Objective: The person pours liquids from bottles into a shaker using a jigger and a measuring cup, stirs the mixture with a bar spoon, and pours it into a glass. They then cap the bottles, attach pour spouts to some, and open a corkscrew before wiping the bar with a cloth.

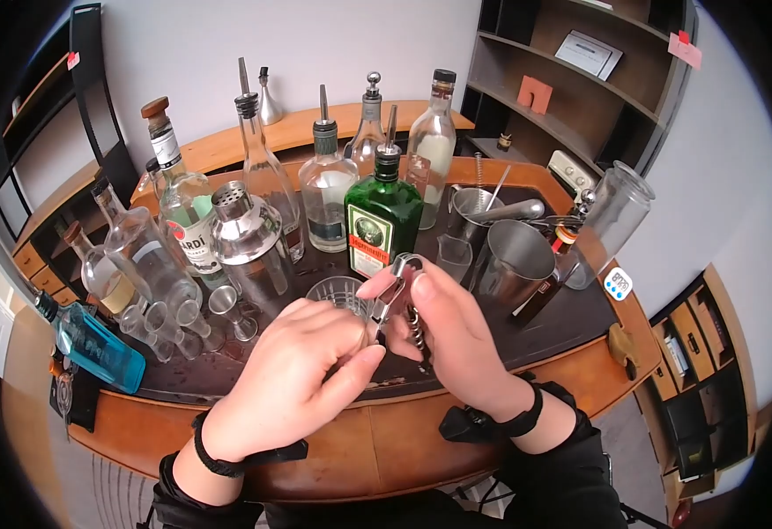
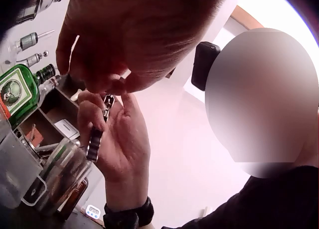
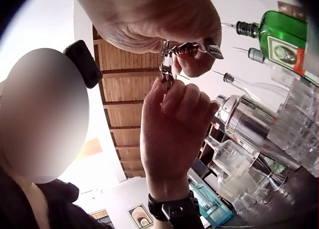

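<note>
Both hands hold a metal waiter's corkscrew [image 1: 389,304] between them, in front of the chest above the near part of the desk. Its dark spiral worm [image 1: 416,328] is swung out, pointing down beside the right palm. My left hand [image 1: 293,366] has curled fingers and pinches the lower end of the metal piece. At its upper end, the right hand [image 1: 461,331] grips with thumb and fingers. The right wrist view shows metal links [image 3: 166,64] running between the two hands. Just behind the hands stand a patterned glass [image 1: 337,291] and a green Jägermeister bottle [image 1: 382,216].
A metal shaker [image 1: 249,238], a Bacardi bottle [image 1: 188,212], a jigger [image 1: 232,309] and several small glasses stand left. Blue bottle [image 1: 104,344] lies at the left edge. A metal tin [image 1: 514,264], small clear jug [image 1: 453,257] and tall glass jar [image 1: 619,220] stand right.
</note>
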`<state>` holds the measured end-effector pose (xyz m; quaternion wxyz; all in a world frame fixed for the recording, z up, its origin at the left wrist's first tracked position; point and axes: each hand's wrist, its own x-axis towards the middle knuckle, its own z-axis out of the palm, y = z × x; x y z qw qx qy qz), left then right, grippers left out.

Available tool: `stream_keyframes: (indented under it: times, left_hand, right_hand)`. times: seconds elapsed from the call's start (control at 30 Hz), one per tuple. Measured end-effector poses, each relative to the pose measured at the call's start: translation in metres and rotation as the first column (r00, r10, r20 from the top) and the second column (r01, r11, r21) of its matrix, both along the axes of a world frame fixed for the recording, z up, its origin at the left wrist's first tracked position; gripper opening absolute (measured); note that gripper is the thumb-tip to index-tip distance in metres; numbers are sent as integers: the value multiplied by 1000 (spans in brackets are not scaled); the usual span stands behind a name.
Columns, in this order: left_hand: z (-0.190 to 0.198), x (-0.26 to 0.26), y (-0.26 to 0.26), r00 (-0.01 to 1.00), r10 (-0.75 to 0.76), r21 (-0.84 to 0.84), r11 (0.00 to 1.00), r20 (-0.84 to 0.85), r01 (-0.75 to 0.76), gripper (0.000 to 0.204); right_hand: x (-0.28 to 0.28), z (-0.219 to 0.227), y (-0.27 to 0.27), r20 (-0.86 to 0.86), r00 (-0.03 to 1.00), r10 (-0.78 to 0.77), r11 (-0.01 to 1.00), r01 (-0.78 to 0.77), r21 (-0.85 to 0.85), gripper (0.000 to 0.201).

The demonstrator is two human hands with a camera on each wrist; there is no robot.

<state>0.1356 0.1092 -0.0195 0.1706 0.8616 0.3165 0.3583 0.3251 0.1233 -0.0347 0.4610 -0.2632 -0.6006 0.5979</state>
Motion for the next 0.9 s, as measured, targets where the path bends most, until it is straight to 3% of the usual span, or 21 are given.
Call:
stream_keyframes:
  times: [0.07,0.1,0.13,0.2,0.23,0.33,0.5,0.6,0.73,0.77,0.8,0.83,0.87,0.9]
  left_hand:
    - [-1,5,-3,1000,21,28,999,-7,-21,15]
    - [-1,8,-5,999,47,53,998,-16,-46,13]
    - [-3,10,-6,999,35,58,998,-11,-34,13]
    - [-8,15,-6,994,109,161,982,-33,-102,9]
    - [-8,14,-7,992,112,182,978,-59,-100,9]
    - [-12,17,-11,982,164,226,964,-90,-140,8]
    - [-8,15,-14,979,167,203,969,-113,-142,9]
    - [-4,15,-17,977,199,222,959,-79,-178,15]
    - [7,2,-23,983,150,183,975,-107,-128,22]
    - [15,-2,-27,986,123,119,987,-111,-110,23]
    - [21,-7,-31,989,103,53,994,-109,-97,23]
    - [25,-15,-32,994,82,15,997,-71,-81,18]
    - [30,-23,-33,997,70,17,997,-38,-69,17]
    - [34,-31,-33,997,76,17,997,-7,-76,16]
  right_hand:
    - [-4,-2,-2,3,997,-73,990,73,120,47]
    - [-3,-2,-5,-50,998,-39,996,43,76,33]
    - [-6,-5,-5,-45,998,-50,995,54,81,33]
    - [-15,-19,0,-89,987,-130,961,148,232,24]
    - [-12,-22,1,42,982,-186,926,161,342,23]
    - [-17,-22,-2,-20,994,-109,970,110,215,27]
    - [-22,-31,-2,-7,992,-127,936,122,330,19]
    - [-20,-20,-8,-4,994,-112,949,108,295,19]
    - [-4,-12,-15,98,988,-121,955,89,283,15]
    - [1,-10,-18,8,1000,-16,986,15,168,13]
    - [7,-15,-19,19,998,-62,973,57,222,14]
    - [18,-13,-26,24,998,-56,984,51,168,13]
    - [29,-7,-36,60,994,-86,985,76,152,12]
    - [46,-8,-43,217,963,-162,985,145,91,13]
